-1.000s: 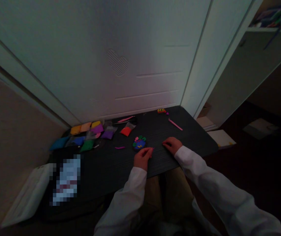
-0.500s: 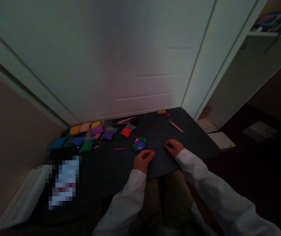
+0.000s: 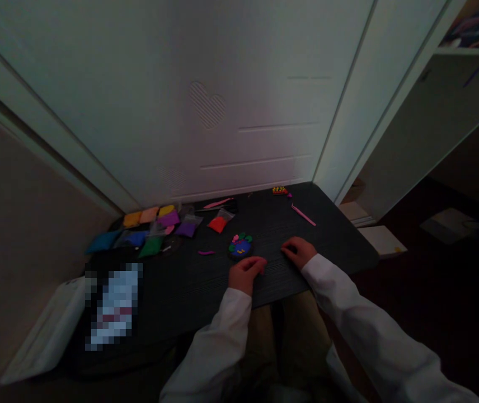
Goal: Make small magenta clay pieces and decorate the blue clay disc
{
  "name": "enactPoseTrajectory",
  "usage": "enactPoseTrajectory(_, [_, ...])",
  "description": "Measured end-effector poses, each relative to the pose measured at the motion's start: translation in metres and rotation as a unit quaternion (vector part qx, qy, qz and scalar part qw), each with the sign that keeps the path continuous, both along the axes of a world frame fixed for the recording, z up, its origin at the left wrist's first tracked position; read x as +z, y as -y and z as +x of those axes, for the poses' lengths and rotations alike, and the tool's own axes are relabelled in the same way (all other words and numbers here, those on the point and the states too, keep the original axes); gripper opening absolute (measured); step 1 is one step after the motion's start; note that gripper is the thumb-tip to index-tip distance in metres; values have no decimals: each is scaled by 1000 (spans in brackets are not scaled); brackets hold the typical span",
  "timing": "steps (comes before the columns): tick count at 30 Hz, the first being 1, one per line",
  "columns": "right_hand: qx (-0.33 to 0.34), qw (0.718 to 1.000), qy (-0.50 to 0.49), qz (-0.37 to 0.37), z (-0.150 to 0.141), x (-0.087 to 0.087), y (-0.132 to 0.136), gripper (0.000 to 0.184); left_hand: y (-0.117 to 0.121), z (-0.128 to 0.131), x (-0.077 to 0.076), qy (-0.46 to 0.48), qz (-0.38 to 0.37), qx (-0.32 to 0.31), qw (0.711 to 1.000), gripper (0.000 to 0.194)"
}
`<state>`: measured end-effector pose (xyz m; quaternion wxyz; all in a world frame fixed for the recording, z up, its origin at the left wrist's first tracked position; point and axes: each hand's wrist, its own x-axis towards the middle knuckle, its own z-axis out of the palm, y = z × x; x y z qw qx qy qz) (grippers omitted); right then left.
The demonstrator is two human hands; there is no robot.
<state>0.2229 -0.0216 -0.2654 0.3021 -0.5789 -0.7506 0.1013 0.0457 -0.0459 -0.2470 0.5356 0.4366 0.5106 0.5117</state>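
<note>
My left hand (image 3: pixel 245 274) is closed in a pinch just over the dark tabletop; whatever is between its fingertips is too small to name. Right behind it lies a round clay piece (image 3: pixel 240 246) with a blue middle, green leaf shapes, pink bits and small yellow strips. To the right, apart from it, my right hand (image 3: pixel 300 253) rests low at the table with thumb and fingers pressed together, their grip too dim to make out. A curved purple clay strip (image 3: pixel 206 253) lies left of the round piece. Pink tweezers (image 3: pixel 304 215) lie beyond my right hand.
Bags of coloured clay, such as a green one (image 3: pixel 151 245) and a red one (image 3: pixel 219 223), crowd the left and back of the black table (image 3: pixel 172 296). At the back edge stands a red-and-yellow dotted piece (image 3: pixel 280 191). A white door panel (image 3: pixel 256 101) rises behind.
The view has shifted slightly, so everything sits a little further right. The fingers of my left hand have turned a bit at the tips; my right hand is nearly still.
</note>
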Motion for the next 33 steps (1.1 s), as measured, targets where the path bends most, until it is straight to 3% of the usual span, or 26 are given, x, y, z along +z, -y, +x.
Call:
enactPoseTrajectory(7, [-7, 1000, -1, -1, 0, 1, 1, 13, -4, 0, -5, 53, -44, 0, 998, 31])
enactPoseTrajectory(12, [-3, 1000, -2, -1, -1, 1, 1, 12, -2, 0, -2, 106, -49, -10, 993, 33])
enactPoseTrajectory(18, [-12, 1000, 21, 13, 0, -1, -1, 12, -7, 0, -11, 142, -38, -3, 989, 37])
enactPoseTrajectory(26, [25, 997, 65, 20, 3, 2, 5, 23, -9, -6, -16, 133, -4, -37, 990, 23])
enactPoseTrajectory(33, [73, 985, 153, 17, 14, 22, 18, 32, -12, -8, -28, 31, 34, -35, 998, 26])
